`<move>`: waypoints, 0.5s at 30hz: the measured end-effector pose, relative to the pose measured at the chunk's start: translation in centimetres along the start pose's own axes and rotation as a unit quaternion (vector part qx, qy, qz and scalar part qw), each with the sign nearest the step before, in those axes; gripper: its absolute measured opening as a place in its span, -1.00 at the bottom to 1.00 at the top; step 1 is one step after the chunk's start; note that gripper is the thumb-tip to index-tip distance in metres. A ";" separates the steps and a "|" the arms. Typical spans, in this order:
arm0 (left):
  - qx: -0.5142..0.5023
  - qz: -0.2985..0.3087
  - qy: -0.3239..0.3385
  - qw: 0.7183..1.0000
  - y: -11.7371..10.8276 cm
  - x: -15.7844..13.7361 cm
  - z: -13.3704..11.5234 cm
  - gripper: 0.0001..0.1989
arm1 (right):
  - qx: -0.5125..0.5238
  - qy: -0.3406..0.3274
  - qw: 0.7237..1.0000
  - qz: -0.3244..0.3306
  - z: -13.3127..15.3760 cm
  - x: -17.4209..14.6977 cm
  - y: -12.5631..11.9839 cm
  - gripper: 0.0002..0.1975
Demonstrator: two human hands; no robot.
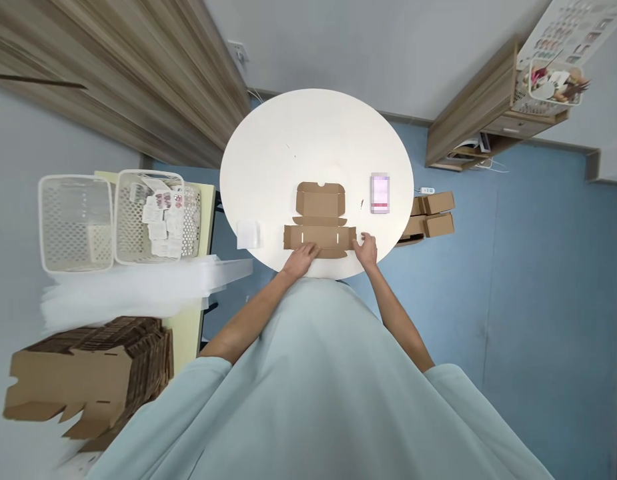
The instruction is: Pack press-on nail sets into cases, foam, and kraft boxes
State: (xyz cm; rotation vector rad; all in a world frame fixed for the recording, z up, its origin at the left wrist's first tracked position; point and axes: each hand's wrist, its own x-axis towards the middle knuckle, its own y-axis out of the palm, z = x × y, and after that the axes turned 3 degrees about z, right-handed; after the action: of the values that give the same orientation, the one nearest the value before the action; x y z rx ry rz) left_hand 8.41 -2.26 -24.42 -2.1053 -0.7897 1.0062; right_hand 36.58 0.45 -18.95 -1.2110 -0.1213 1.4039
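An unfolded brown cardboard mailer box (321, 236) lies on the white oval table (315, 133), close to its front edge. Its larger lid panel, with a small notch, points away from me. My left hand (301, 259) rests with outstretched fingers on the near long flap, left of centre. At the right end of the box is my right hand (367, 251), its thumb touching or very near the end flap. A gap shows between that thumb and the bent forefinger, and nothing is visible in it.
A phone with a lit screen (380, 194) lies to the right, a stack of small white sheets (248, 235) to the left. Baskets (151, 175), white packing material (123, 293) and flattened boxes (73, 380) fill the left side table. Folded boxes (439, 213) stand at the right.
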 end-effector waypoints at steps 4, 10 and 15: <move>-0.019 0.001 -0.056 0.998 -1.2 -0.8 1.1 -0.24 | -0.026 -0.111 0.993 0.013 3.4 1.8 0.0 -0.39; -0.059 0.023 -0.123 0.990 -2.5 -2.0 1.9 -0.47 | -0.091 -0.126 0.983 0.098 7.6 5.6 2.3 -0.25; -0.096 0.003 -0.138 0.986 -2.4 -2.3 1.8 -0.64 | -0.063 -0.145 0.980 0.124 7.8 6.1 3.5 -0.21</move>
State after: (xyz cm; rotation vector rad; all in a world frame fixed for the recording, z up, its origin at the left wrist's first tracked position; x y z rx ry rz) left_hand 5.19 -1.97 -22.52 -2.1566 -1.0539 1.2874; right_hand 30.38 8.63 -21.36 -1.1462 -0.2743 1.8111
